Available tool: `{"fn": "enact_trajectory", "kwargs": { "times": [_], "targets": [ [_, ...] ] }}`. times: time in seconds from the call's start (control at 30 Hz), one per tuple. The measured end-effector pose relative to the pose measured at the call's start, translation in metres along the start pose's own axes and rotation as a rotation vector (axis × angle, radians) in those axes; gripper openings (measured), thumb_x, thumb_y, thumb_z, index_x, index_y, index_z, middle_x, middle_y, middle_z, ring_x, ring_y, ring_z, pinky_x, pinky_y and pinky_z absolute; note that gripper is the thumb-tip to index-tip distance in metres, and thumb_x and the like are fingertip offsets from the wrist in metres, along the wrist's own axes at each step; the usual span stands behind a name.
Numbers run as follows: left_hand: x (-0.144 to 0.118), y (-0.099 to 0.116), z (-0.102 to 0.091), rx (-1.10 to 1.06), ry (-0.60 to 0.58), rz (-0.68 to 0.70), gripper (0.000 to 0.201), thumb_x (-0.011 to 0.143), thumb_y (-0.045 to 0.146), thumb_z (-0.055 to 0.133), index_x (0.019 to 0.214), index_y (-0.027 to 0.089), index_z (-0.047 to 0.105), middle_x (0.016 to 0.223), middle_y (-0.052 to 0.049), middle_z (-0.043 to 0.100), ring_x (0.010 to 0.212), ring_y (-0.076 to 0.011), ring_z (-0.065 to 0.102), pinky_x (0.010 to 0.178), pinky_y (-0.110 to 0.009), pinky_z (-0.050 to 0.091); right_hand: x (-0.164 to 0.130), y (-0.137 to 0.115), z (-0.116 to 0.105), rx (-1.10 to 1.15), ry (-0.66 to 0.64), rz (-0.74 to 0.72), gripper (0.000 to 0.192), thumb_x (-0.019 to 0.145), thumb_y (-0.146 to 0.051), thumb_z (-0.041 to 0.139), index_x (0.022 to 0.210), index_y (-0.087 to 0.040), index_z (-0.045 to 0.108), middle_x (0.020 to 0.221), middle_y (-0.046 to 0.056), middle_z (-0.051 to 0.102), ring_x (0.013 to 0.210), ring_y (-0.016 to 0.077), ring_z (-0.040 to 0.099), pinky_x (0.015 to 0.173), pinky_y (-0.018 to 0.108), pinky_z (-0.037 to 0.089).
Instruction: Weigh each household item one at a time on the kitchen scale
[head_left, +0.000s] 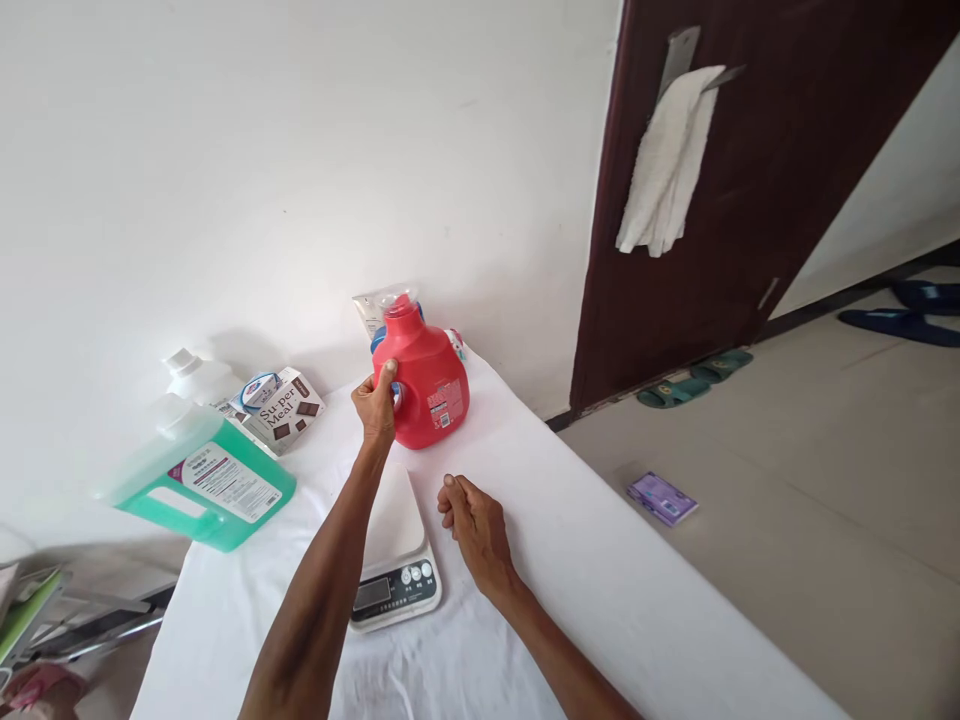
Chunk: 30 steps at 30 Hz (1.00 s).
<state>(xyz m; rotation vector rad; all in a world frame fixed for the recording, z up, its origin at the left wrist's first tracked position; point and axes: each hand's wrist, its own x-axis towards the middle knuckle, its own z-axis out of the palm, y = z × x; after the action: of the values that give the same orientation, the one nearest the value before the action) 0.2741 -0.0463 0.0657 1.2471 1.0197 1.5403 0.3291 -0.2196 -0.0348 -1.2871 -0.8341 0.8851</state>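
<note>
A plain white wall [262, 150] fills the view from 9 to 12 o'clock. At 1 o'clock a dark brown door [750, 200] stands open, a white towel [667, 165] hanging on its handle. A grey floor [825, 520] spreads at 3 o'clock, with green slippers [694, 378] by the door and blue slippers [911, 310] farther off. A white-clothed worktop [600, 580] runs toward 6 o'clock.

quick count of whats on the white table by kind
Detergent jugs: 2, the red jug held by the left hand and the green jug
White bottle: 1
Super Meal box: 1
Kitchen scale: 1
Total: 5
</note>
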Motion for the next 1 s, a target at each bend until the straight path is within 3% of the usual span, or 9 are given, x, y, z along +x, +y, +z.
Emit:
{"fn": "enact_trajectory", "kwargs": {
  "times": [0.2,0.43,0.53,0.6,0.67,0.8,0.87,0.93,1.0],
  "targets": [
    [0.019,-0.019,0.001,-0.043,0.108,0.031,0.071,0.073,0.068,0.083,0.054,0.024,0.032,0.052,0.007,0.029,0.049,-0.0062,0.025,0.047,-0.025,0.020,-0.002,0.002,-0.004,-0.060,-0.016,0.035,0.064,0.097,-0.080,0.044,0.070,-0.024,0.060,0.071,0.006,0.067,0.060,0.0205,0.061,0.054,0.031,0.048],
    [0.037,-0.032,-0.007,0.007,0.103,0.047,0.069,0.076,0.068,0.083,0.054,0.023,0.035,0.054,0.006,0.031,0.055,-0.0084,0.028,0.054,-0.027,0.026,-0.002,0.005,-0.007,-0.127,-0.040,0.075,0.064,0.095,-0.081,0.048,0.071,-0.024,0.064,0.072,0.006,0.067,0.061,0.0203,0.059,0.055,0.032,0.050],
    [0.030,-0.027,-0.027,0.169,0.054,0.130,0.059,0.079,0.067,0.082,0.063,0.021,0.049,0.066,0.001,0.048,0.064,-0.0126,0.044,0.062,-0.029,0.038,-0.002,0.003,-0.007,-0.158,-0.035,0.064,0.063,0.094,-0.080,0.050,0.072,-0.023,0.065,0.073,0.007,0.068,0.061,0.0202,0.059,0.056,0.032,0.050],
    [0.018,-0.014,-0.051,0.309,0.073,0.296,0.050,0.080,0.065,0.083,0.081,0.020,0.062,0.088,-0.007,0.063,0.081,-0.0184,0.056,0.076,-0.033,0.047,-0.002,0.002,-0.008,-0.194,-0.039,0.059,0.063,0.094,-0.080,0.050,0.074,-0.023,0.066,0.074,0.007,0.070,0.061,0.0202,0.059,0.058,0.033,0.051],
    [0.003,0.008,-0.086,0.439,0.156,0.505,0.049,0.083,0.063,0.082,0.103,0.021,0.066,0.109,-0.013,0.066,0.100,-0.0244,0.061,0.091,-0.039,0.050,-0.002,0.001,-0.008,-0.224,-0.050,0.053,0.063,0.094,-0.080,0.050,0.074,-0.023,0.067,0.074,0.008,0.071,0.060,0.0208,0.060,0.058,0.034,0.052],
    [-0.025,0.057,-0.178,0.714,0.519,0.767,0.056,0.086,0.053,0.082,0.125,0.021,0.060,0.131,-0.018,0.059,0.132,-0.0332,0.053,0.113,-0.050,0.043,-0.002,0.003,-0.008,-0.261,-0.059,0.036,0.063,0.092,-0.081,0.052,0.074,-0.022,0.069,0.072,0.009,0.072,0.060,0.0221,0.061,0.059,0.035,0.052],
    [-0.030,0.074,-0.226,0.824,0.734,0.772,0.066,0.083,0.051,0.084,0.133,0.020,0.055,0.141,-0.019,0.054,0.142,-0.0352,0.046,0.123,-0.053,0.033,-0.002,0.003,-0.007,-0.277,-0.056,0.032,0.063,0.092,-0.081,0.052,0.074,-0.022,0.069,0.073,0.009,0.072,0.060,0.0219,0.061,0.059,0.035,0.053],
    [-0.028,0.081,-0.267,0.879,0.903,0.677,0.074,0.080,0.050,0.086,0.138,0.020,0.051,0.149,-0.020,0.049,0.148,-0.0366,0.040,0.126,-0.056,0.026,-0.002,0.003,-0.006,-0.296,-0.054,0.039,0.064,0.091,-0.082,0.051,0.075,-0.022,0.069,0.074,0.009,0.072,0.061,0.0215,0.062,0.060,0.035,0.053],
    [-0.024,0.078,-0.299,0.835,0.906,0.499,0.070,0.081,0.055,0.084,0.133,0.020,0.053,0.142,-0.018,0.055,0.142,-0.0356,0.047,0.122,-0.055,0.033,-0.001,0.003,-0.006,-0.323,-0.064,0.058,0.065,0.091,-0.082,0.050,0.075,-0.022,0.069,0.073,0.008,0.072,0.060,0.0210,0.062,0.061,0.035,0.054]
  ]
}}
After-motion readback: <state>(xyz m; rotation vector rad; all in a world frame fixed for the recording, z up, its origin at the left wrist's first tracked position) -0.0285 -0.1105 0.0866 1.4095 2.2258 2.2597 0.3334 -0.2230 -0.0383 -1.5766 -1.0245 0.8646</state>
